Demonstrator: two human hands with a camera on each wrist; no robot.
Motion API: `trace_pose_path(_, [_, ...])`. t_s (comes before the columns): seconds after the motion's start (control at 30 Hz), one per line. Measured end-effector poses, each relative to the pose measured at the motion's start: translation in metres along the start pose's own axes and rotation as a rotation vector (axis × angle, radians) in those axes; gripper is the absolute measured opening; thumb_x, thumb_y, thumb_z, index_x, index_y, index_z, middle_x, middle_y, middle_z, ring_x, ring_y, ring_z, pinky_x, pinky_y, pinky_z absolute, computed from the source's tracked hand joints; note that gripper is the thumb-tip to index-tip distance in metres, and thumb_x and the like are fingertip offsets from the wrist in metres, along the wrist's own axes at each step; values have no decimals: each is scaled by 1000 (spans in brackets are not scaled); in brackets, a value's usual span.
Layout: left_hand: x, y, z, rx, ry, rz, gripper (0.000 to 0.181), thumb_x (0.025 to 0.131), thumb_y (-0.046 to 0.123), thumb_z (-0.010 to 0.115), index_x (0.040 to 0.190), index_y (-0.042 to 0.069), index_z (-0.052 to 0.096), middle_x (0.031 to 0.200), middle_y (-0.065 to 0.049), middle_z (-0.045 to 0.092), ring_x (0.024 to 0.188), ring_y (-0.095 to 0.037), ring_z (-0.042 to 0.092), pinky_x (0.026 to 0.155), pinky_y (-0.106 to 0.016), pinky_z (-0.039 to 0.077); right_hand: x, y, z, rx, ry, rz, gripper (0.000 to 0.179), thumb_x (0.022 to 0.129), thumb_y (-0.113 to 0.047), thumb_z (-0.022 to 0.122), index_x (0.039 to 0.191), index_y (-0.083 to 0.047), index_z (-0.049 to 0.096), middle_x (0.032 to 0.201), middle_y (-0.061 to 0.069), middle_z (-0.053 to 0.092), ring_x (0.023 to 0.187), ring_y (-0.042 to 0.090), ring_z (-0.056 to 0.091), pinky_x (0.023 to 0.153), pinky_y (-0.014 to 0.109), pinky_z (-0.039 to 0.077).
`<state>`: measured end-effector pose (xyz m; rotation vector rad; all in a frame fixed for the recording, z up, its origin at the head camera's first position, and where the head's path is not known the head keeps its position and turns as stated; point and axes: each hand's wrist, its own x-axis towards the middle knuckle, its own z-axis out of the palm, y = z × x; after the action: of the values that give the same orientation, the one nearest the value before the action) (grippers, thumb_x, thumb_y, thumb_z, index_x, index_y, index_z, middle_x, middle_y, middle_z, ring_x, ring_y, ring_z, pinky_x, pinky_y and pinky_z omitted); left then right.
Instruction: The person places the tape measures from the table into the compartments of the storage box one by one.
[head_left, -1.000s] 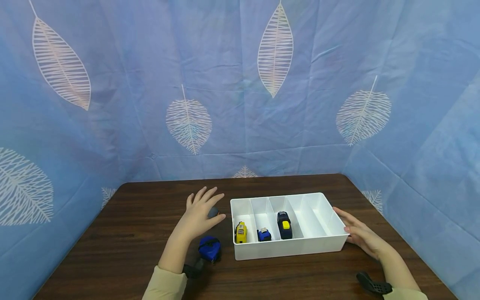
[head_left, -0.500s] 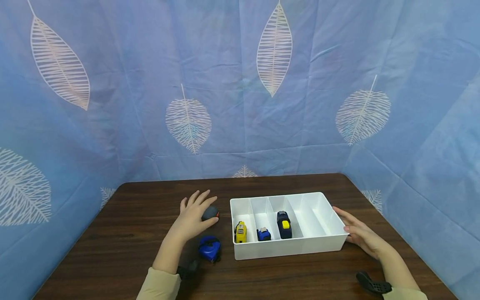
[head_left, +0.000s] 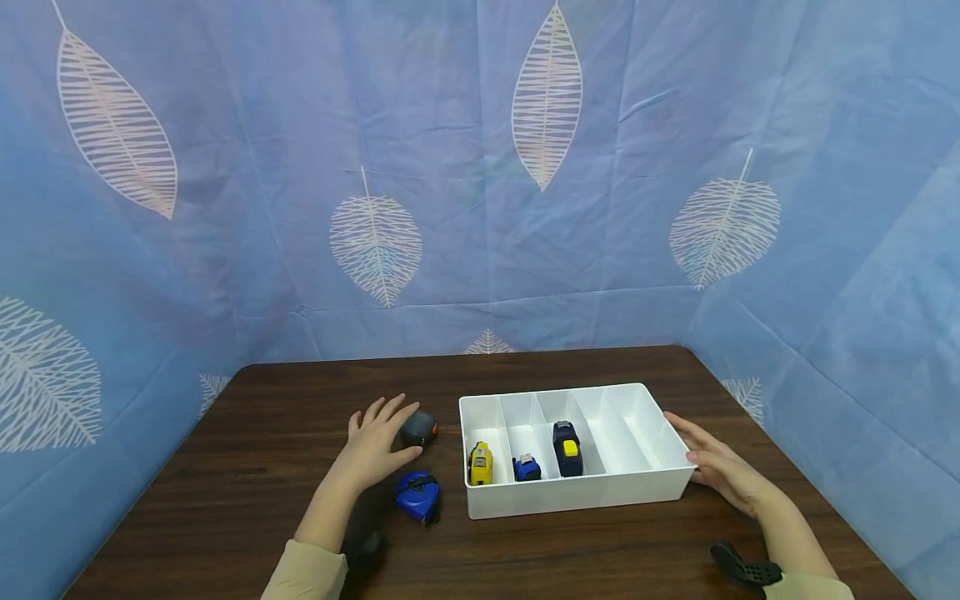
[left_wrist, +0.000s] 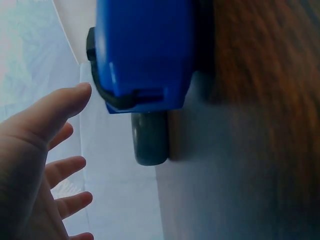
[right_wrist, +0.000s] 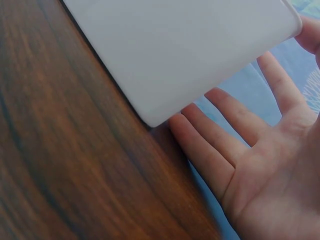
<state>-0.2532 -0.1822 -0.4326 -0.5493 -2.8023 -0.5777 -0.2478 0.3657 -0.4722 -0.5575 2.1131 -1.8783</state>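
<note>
My left hand (head_left: 369,454) hovers with spread fingers and holds nothing. Just to its right lies a dark grey tape measure (head_left: 418,427) with an orange spot. A blue tape measure (head_left: 417,495) with a black strap rests nearer me; it looms large in the left wrist view, beside the thumb (left_wrist: 65,107). My right hand (head_left: 723,471) rests against the right end of a white divided box (head_left: 577,497), its fingers (right_wrist: 240,117) extended along the outer wall. Inside the box, in separate compartments, stand a yellow tape measure (head_left: 481,463), a small blue one (head_left: 527,467) and a black-and-yellow one (head_left: 567,448).
The things stand on a dark wooden table (head_left: 225,500). Behind it and at both sides hangs a blue cloth (head_left: 450,250) with white leaf prints. Black bands (head_left: 746,567) sit at both wrists.
My left hand has drawn left and toward me, away from the box, uncovering the dark grey tape measure. The right hand stays at the box's end.
</note>
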Motion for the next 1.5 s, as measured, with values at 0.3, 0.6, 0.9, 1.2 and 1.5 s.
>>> trace_pose_path(0.3, [2, -2, 5, -41, 22, -35, 72, 84, 35, 74, 146, 19, 42, 151, -13, 32, 135, -43, 26, 99, -72, 16, 0, -3, 1, -5, 21, 23, 65, 97, -18, 44, 155, -17, 15, 137, -21, 32, 116, 11, 53, 89, 39, 44])
trace_pose_path(0.6, [7, -8, 13, -136, 8, -64, 71, 86, 34, 72, 147, 19, 40, 151, -13, 32, 133, -44, 29, 97, -73, 18, 0, -3, 1, 20, -2, 13, 65, 98, -16, 43, 155, -15, 12, 136, -28, 35, 118, 4, 50, 89, 36, 45])
trace_pose_path(0.9, [10, -13, 18, -324, -16, -110, 69, 88, 28, 71, 147, 15, 40, 150, -17, 33, 133, -44, 31, 98, -74, 14, 0, -1, -1, 11, -19, 14, 65, 98, -19, 42, 155, -18, 12, 138, -21, 31, 117, 11, 51, 90, 40, 43])
trace_pose_path(1.2, [15, -20, 29, -501, -16, -123, 70, 86, 20, 73, 147, 12, 39, 147, -18, 37, 130, -40, 38, 99, -59, 34, 1, -1, -1, 1, -16, 9, 65, 98, -17, 42, 155, -15, 11, 138, -24, 32, 118, 7, 50, 90, 40, 43])
trace_pose_path(1.5, [21, -21, 34, -489, -43, -168, 74, 84, 20, 75, 147, 8, 38, 147, -20, 37, 129, -42, 38, 98, -59, 36, 1, -2, 0, -3, -5, -1, 65, 97, -17, 43, 155, -14, 12, 138, -23, 32, 118, 7, 50, 89, 41, 43])
